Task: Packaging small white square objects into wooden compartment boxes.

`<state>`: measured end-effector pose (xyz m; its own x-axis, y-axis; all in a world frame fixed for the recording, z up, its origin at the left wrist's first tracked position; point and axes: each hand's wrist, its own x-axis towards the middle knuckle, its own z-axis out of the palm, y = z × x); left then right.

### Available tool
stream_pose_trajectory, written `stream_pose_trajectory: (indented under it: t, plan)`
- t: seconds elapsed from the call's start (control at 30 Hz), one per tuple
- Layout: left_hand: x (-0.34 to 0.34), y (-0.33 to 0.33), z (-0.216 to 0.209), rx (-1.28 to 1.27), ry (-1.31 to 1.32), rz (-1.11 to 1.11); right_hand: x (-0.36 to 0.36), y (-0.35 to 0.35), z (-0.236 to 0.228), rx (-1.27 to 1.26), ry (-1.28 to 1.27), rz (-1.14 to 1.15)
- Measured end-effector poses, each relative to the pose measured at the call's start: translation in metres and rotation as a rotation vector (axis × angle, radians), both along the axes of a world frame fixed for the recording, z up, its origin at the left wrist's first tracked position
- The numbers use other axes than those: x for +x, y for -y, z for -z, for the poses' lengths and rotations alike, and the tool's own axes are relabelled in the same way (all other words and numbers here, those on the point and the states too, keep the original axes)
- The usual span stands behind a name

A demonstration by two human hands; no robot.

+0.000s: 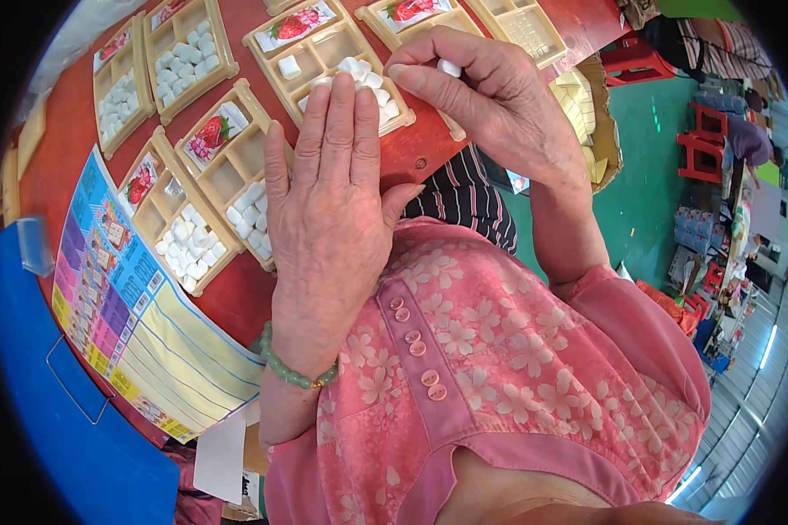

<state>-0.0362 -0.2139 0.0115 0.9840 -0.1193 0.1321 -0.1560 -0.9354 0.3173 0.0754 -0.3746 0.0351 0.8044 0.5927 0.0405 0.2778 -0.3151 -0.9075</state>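
Note:
My left hand (pixel 333 184) lies flat, fingers stretched out, over the near part of a beige compartment tray (pixel 263 41). Its fingertips touch small white marshmallow-like pieces (pixel 372 80), and the palm hides what is beneath. Just to the right, my right hand (pixel 499 101) is closed, thumb and index finger curled together. A white marshmallow-like piece (pixel 449 67) shows within its curled fingers. One more white piece (pixel 290 66) sits alone in a small compartment of that tray. A packet with a strawberry picture (pixel 294 24) fills its far compartment.
Similar filled trays (pixel 188 61) stand left on the red table (pixel 245 297). More trays (pixel 534 39) line the far edge. A printed colour sheet (pixel 162 315) hangs over the left edge beside a blue surface (pixel 70 411). At right are a carton (pixel 606 122) and red stools (pixel 700 157).

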Motion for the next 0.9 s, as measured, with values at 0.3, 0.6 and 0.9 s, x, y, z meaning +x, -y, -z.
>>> stream_pose_trajectory:
  t: [0.3, 0.6, 0.9]
  plan:
    - [0.002, 0.000, 0.003, -0.038, -0.004, 0.004, 0.001, -0.003, 0.009, -0.227, 0.390, 0.051]
    - [-0.008, -0.001, -0.004, -0.094, -0.010, -0.020, 0.016, -0.015, -0.017, -0.186, 0.331, -0.045]
    - [-0.016, 0.002, -0.002, -0.093, -0.050, -0.027, 0.024, -0.024, -0.011, -0.157, 0.201, -0.144]
